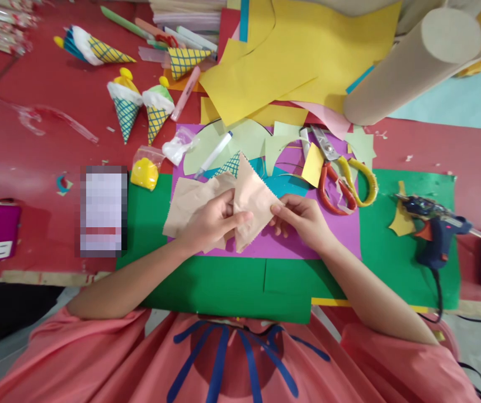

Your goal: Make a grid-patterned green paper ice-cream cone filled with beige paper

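Observation:
Between my two hands is a folded piece of tan paper [254, 196] with a zigzag edge, its point facing away from me. My left hand [213, 221] pinches its left side, thumb on top. At its right corner, my right hand [299, 218] grips the paper between thumb and fingers. Another creased tan paper [185, 204] lies under my left hand. Behind the held piece, part of a blue-and-yellow checked paper cone [229, 166] shows. A capped marker [215, 154] rests just beyond on pale green paper.
Red-and-yellow-handled scissors [336, 173] lie right of my hands, with a glue gun [433, 226] farther right. Decorated paper ice cream cones [125, 106], a bag of yellow clay [145, 170] and a blurred-out phone [103, 212] are left. A cardboard tube [408, 73] stands back right.

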Available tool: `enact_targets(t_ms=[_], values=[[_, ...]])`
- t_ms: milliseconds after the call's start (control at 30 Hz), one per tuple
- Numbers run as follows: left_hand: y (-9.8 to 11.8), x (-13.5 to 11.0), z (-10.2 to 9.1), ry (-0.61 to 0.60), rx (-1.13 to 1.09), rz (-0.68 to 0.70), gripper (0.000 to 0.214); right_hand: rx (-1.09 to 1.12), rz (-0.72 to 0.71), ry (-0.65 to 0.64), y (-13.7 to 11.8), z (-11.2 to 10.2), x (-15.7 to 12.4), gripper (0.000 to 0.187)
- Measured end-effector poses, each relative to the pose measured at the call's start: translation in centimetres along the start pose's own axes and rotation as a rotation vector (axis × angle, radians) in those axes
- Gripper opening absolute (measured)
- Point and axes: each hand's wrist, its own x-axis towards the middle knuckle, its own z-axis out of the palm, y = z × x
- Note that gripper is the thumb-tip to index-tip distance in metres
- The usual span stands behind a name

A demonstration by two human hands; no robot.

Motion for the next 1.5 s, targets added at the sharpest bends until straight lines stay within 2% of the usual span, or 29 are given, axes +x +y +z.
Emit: enact_targets(t_ms=[267,433,733,900,1033,1200,1367,1500], values=[[1.4,-0.2,0.1,0.035,-0.028,0.025,0.03,-0.047,-0.006,-0.041,0.2,-0.3,-0.1,0.036],[1.2,-0.1,0.2,0.024,-0.015,0.007,0.031,-0.007,-0.04,-0.038,0.2,-0.4,0.1,0.026],[0.3,-0.1,0.1,-0.025,-0.029,0.011,0.042,0.116,-0.081,0.078,0.3,-0.4,0.6,0.026],[-0.2,0.1,0.2,-0.029,-0.178,-0.019,0.041,0.128,-0.125,0.089,0.7,-0.7,0.7,0.018],[-0.4,0.6,0.2,-0.028,-0.285,-0.075,0.039,0.104,-0.158,0.099,0.9,-0.9,0.7,0.013],[0.1,1.1,0.3,-0.021,-0.39,-0.101,0.027,0.013,-0.225,0.133,1.0,-1.0,0.5,0.01],[0.6,1.1,0.2,0.006,-0.367,-0.141,0.029,-0.099,-0.344,0.118,0.8,-1.3,0.3,0.015],[0.8,1.0,0.1,0.008,-0.336,-0.1,0.026,-0.173,-0.395,0.115,0.5,-1.4,0.2,0.016]])
